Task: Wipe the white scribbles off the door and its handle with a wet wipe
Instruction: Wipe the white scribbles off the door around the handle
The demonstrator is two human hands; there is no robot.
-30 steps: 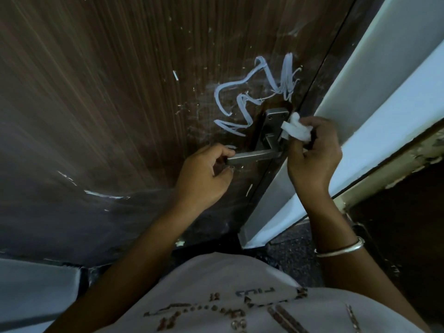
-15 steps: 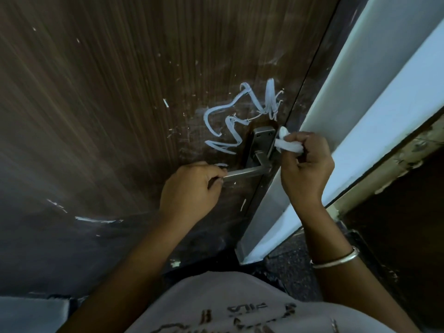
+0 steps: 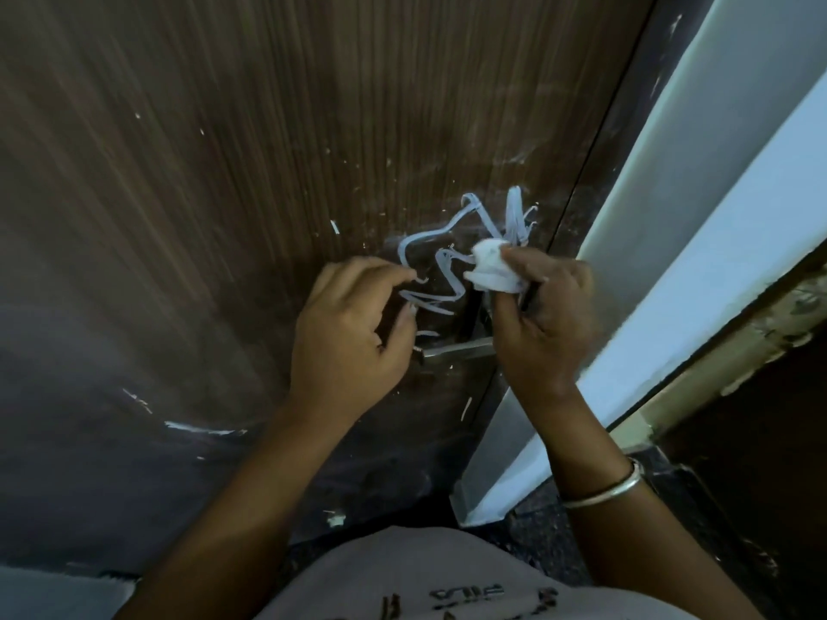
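Silver bangle — pale printed shirt

The door face lies open across the upper left and centre; the handle juts out at centre. The white frame walls off the right.

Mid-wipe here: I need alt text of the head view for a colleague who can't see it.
A right hand holds a balled wet wipe to white scribbles on a dark wood-grain door, just above its metal handle. The left hand, fingers loosely curled, sits beside the lever's free end; the scribbles look mostly intact.
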